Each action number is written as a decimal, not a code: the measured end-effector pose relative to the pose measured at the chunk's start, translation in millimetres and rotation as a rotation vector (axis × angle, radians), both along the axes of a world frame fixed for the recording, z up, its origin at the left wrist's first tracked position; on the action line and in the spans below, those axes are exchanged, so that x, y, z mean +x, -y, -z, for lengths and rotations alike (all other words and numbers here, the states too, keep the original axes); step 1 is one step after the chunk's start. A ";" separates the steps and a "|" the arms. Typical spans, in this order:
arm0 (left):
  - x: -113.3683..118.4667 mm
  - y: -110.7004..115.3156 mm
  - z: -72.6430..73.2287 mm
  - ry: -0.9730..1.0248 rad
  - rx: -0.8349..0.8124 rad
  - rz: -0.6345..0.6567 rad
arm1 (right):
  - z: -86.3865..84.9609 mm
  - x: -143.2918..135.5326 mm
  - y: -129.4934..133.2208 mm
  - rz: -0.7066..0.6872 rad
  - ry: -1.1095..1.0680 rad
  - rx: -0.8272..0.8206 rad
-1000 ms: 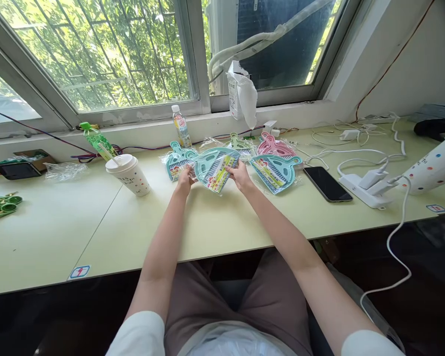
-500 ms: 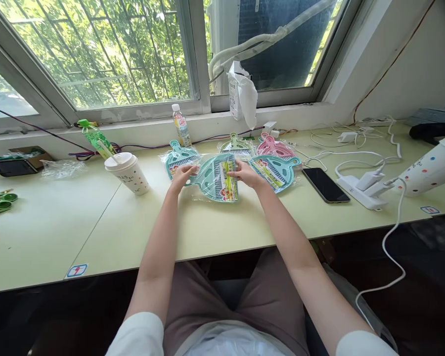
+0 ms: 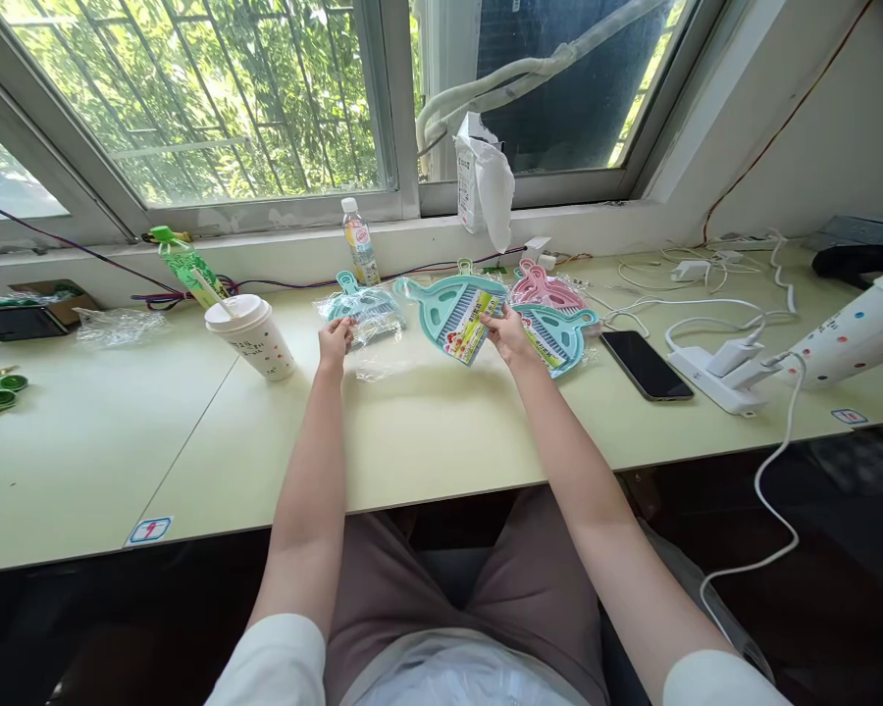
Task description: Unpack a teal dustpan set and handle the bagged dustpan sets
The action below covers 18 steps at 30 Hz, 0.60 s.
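On the pale green desk under the window, the right hand pinches the lower edge of a teal dustpan set, thumb and fingers closed on it, lifting it tilted above the desk surface. This flat, fan-shaped plastic pan holds a small brush with grey bristles and a printed paper label; its looped handle points left. The left hand has its fingers closed on a clear plastic wrapper, a crinkled, glossy film lying partly on the desk.

Just behind the left hand lies a second teal set, sealed in its own clear bag. Beside the right hand lie 2 more bagged sets, 1 teal and 1 pink, the teal partly overlapping the pink.

Containers: a white paper cup with coloured dots and a domed lid stands left of the hands, a straw through the lid; its contents cannot be seen. A small clear bottle with a white cap stands upright against the window ledge. A white carton draped in a thin plastic bag stands on the ledge.

To the right, a black phone lies flat near a white power strip with coiled white cables.
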State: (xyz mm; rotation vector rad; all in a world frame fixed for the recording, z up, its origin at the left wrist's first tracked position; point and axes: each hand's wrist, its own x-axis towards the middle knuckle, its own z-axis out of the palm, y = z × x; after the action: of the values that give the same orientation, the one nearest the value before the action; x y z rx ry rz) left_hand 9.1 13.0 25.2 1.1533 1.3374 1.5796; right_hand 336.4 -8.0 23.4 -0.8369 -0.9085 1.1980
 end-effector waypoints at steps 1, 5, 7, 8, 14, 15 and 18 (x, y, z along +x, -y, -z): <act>1.3 0.8 0.2 0.041 -0.017 -0.008 | 0.7 1.1 -1.3 0.042 -0.029 -0.006; 7.8 1.6 4.5 0.173 -0.037 -0.102 | 0.4 4.1 -2.7 0.168 -0.120 -0.053; 7.3 -0.8 8.0 0.242 -0.044 -0.157 | -0.3 4.7 -2.3 0.201 -0.144 -0.072; 6.2 -2.5 9.8 0.265 -0.052 -0.199 | -0.4 4.7 -2.2 0.213 -0.151 -0.081; 1.8 -11.0 15.4 0.264 -0.123 -0.380 | 1.1 2.8 -2.4 0.231 -0.145 -0.099; 2.2 -10.1 15.1 0.250 -0.131 -0.383 | 1.2 2.2 -2.2 0.229 -0.137 -0.097; 3.8 -1.8 12.6 0.135 -0.148 -0.446 | 1.0 0.1 -0.9 0.220 -0.136 -0.111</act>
State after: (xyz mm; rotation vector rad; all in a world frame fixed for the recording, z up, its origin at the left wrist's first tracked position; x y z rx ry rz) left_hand 12.8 14.8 12.6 0.6731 1.6669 1.7918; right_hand 336.6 -7.1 22.4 -0.9078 -0.6266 1.1059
